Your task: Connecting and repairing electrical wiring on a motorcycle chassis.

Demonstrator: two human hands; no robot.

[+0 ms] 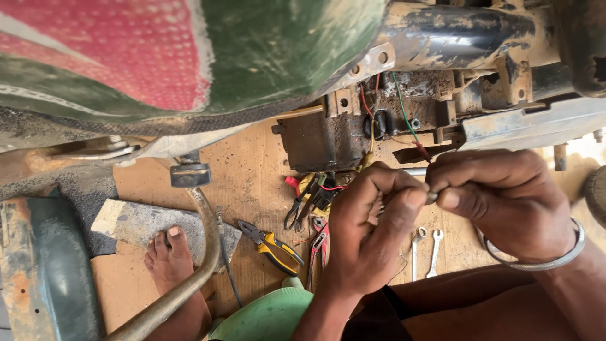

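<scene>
Head view: left hand and right hand met fingertip to fingertip below the vehicle frame, both pinched on the end of a green wire. The wire ran up and left from the fingers to the wiring cluster; both hands equally near. Yellow-handled pliers and two spanners lay on the cardboard, toward its lower edge.
</scene>
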